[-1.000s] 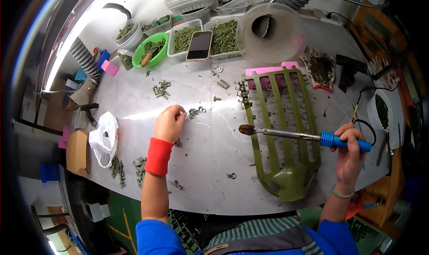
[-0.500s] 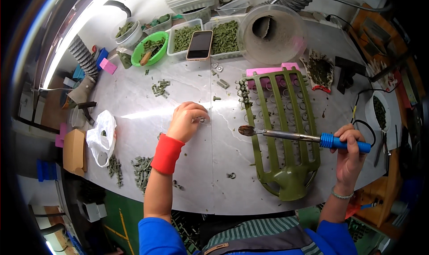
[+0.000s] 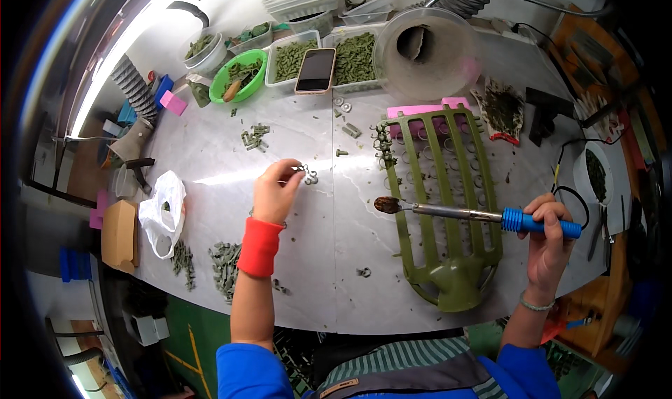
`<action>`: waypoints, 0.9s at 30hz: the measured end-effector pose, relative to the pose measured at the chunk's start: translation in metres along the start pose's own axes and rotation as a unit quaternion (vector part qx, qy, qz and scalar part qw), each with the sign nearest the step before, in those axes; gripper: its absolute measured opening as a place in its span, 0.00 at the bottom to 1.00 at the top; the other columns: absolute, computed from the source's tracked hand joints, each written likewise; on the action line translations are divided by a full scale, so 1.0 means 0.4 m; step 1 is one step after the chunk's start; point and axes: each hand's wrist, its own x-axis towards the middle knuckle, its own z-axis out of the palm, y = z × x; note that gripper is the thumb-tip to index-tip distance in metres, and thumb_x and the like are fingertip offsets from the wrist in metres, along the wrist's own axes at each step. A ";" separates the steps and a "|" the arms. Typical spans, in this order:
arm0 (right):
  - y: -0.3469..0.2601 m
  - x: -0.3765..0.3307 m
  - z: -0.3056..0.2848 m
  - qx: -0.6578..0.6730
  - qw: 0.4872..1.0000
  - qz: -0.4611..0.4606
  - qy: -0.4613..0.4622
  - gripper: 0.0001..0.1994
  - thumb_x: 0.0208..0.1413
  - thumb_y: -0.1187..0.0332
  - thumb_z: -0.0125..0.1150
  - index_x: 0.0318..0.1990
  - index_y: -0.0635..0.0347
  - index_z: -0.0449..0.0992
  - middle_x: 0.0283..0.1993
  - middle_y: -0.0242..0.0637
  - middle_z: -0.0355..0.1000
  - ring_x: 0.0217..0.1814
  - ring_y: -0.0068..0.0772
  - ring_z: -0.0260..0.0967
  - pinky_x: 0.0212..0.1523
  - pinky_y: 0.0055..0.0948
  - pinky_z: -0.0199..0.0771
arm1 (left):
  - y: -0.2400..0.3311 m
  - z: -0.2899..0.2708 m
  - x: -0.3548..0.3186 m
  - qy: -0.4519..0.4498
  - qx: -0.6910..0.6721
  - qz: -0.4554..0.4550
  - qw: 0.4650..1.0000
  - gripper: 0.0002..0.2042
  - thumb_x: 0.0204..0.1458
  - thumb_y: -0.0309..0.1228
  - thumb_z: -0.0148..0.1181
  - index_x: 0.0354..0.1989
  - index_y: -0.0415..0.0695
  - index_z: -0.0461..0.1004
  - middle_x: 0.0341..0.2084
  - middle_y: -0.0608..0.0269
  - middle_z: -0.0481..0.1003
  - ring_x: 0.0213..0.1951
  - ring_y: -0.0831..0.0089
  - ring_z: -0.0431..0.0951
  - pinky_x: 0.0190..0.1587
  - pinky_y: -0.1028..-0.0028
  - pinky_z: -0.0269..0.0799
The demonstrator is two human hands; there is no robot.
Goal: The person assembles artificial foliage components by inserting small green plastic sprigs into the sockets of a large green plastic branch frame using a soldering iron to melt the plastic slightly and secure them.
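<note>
My left hand (image 3: 273,194), with a red wristband, is closed in a pinch above the left half of the table. Between its fingertips is a small dark green piece with ring-like ends (image 3: 309,177). A soldering iron (image 3: 458,212) with a blue ribbed handle is gripped in my right hand (image 3: 547,234). Its wide brown-crusted tip points left. Below the iron lies a large green slatted frame (image 3: 450,241), wax-like in look. Small curled rings line its bars, and a cluster of dark green pieces (image 3: 383,143) sits along its upper left edge.
Piles of small green pieces (image 3: 225,264) lie at the front left. Behind are plastic tubs (image 3: 355,57), a phone (image 3: 316,71), a green bowl (image 3: 236,75) and a big clear basin (image 3: 428,52). A white plastic bag (image 3: 162,213) stands left. The iron's cord (image 3: 558,164) runs at right.
My left hand has drawn back to the left and turned, bringing the small ringed piece into plain sight at its fingertips. My right hand and the soldering iron have hardly moved.
</note>
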 end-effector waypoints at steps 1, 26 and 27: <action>0.001 -0.001 -0.002 -0.001 1.000 0.001 0.002 0.08 0.56 0.67 0.55 0.29 0.62 0.72 0.33 0.40 0.68 0.30 0.25 0.65 0.25 0.24 0.69 | 0.027 -0.021 0.001 -0.010 -0.056 -0.074 0.996 0.07 0.50 0.25 0.63 0.37 0.39 0.77 0.21 0.64 0.76 0.24 0.80 0.74 0.27 0.77 0.70; -0.004 0.002 -0.013 -0.017 0.999 -0.011 0.027 0.09 0.59 0.68 0.54 0.30 0.64 0.71 0.35 0.41 0.69 0.30 0.28 0.66 0.30 0.25 0.69 | 0.216 0.089 -0.039 -0.068 -0.095 0.114 0.987 0.07 0.47 0.18 0.63 0.35 0.39 0.79 0.30 0.62 0.79 0.33 0.77 0.79 0.37 0.79 0.75; 0.001 0.005 -0.013 -0.011 0.999 -0.013 0.027 0.09 0.59 0.68 0.54 0.31 0.65 0.71 0.35 0.41 0.69 0.30 0.28 0.66 0.30 0.25 0.69 | 0.245 0.100 -0.039 -0.067 -0.110 0.134 0.983 0.07 0.47 0.18 0.63 0.35 0.39 0.79 0.30 0.61 0.79 0.32 0.75 0.79 0.37 0.79 0.75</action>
